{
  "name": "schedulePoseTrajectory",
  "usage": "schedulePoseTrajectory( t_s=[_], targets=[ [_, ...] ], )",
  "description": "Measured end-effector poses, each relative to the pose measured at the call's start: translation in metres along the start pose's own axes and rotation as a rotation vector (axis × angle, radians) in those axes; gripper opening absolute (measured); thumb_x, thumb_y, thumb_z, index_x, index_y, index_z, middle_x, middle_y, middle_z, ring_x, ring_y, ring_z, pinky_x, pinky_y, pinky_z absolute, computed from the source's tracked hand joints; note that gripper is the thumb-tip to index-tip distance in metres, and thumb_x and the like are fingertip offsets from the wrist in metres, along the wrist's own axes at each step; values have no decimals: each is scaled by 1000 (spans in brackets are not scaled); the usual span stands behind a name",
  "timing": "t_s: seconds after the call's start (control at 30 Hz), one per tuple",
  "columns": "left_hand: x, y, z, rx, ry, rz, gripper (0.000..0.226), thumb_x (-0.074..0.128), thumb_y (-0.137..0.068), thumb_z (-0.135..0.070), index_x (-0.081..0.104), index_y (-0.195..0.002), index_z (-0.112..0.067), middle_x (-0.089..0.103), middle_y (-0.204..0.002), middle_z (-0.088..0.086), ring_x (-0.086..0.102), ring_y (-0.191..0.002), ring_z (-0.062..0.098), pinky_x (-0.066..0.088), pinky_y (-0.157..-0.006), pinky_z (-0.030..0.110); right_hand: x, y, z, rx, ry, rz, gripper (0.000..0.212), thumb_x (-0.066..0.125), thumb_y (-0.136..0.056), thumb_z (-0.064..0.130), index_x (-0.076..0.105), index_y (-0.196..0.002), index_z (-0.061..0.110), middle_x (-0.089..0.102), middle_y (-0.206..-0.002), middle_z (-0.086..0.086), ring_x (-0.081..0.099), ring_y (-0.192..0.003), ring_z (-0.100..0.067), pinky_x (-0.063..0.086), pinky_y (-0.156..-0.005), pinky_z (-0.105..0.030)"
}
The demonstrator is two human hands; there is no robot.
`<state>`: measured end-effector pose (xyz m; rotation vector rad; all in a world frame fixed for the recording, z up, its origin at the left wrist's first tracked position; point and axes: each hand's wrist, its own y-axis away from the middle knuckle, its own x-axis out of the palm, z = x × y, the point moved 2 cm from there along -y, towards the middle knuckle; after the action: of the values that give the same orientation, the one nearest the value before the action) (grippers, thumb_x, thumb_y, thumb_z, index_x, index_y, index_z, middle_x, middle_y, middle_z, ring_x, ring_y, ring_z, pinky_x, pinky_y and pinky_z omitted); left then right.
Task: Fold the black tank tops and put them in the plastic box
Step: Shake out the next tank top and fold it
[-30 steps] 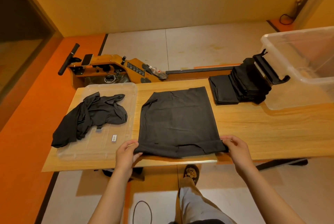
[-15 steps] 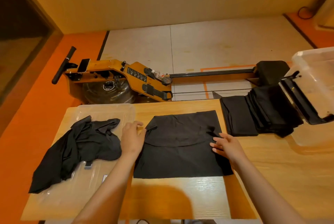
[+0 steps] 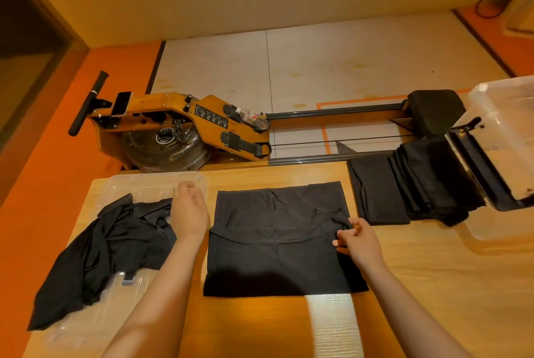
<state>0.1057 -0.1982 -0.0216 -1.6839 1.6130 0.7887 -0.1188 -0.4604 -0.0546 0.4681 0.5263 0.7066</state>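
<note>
The tank top point(image 3: 277, 245) lies flat in the middle of the surface point(image 3: 433, 285), hem doubled up over the chest to halve it. Your right hand point(image 3: 358, 243) has its grip nipped on the flap's right corner, truing it — your left hand point(image 3: 189, 213) hangs loose, holding nothing, lifted off the edge it touched a moment ago. The plastic box point(image 3: 508, 115) waits at far right.

Your tank top point(image 3: 277, 248) is matt black cloth, smooth, barely creased. Under it, the table point(image 3: 433, 285) shows pale wood grain with a soft sheen. The lid point(image 3: 161, 184) on your left is clear glossy plastic, ribbed; the box point(image 3: 514, 126) at your right looks the same, maybe frosted.
</note>
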Motion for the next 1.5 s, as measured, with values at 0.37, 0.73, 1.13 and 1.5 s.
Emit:
schedulePoseTrajectory(
  t_s=[0.37,0.73,1.13,1.5],
  targets=[
    [8,22,24,346,-156,663,30,74,-79,-16,60,-101,-32,60,-95,-12,50,-97,12,44,-80,30,-3,-20,27,-277,649,-127,9,63,-91,25,58,-97,20,61,-78,4,60,-68,-16,48,-59,-30],
    [8,15,16,-22,120,629,6,68,-88,-15,65,-93,-11,58,-83,-6,53,-83,12,40,-78,27,-8,-29,21,-192,549,-106,23,65,-89,34,59,-82,13,62,-76,-2,60,-71,-17,49,-61,-31],
    [-17,5,9,34,182,720,10,62,-88,-2,60,-80,-9,61,-87,3,56,-86,15,41,-72,22,-20,-16,38,-367,306,26,16,57,-95,19,57,-83,8,62,-76,-8,62,-67,-20,52,-64,-30],
    [40,-30,-10,28,30,557,8,63,-90,-9,57,-93,-14,58,-95,0,52,-93,19,35,-79,26,4,-72,60,-199,397,-12,21,60,-93,15,50,-111,17,61,-88,-4,65,-69,-21,56,-70,-39]
  ],
)
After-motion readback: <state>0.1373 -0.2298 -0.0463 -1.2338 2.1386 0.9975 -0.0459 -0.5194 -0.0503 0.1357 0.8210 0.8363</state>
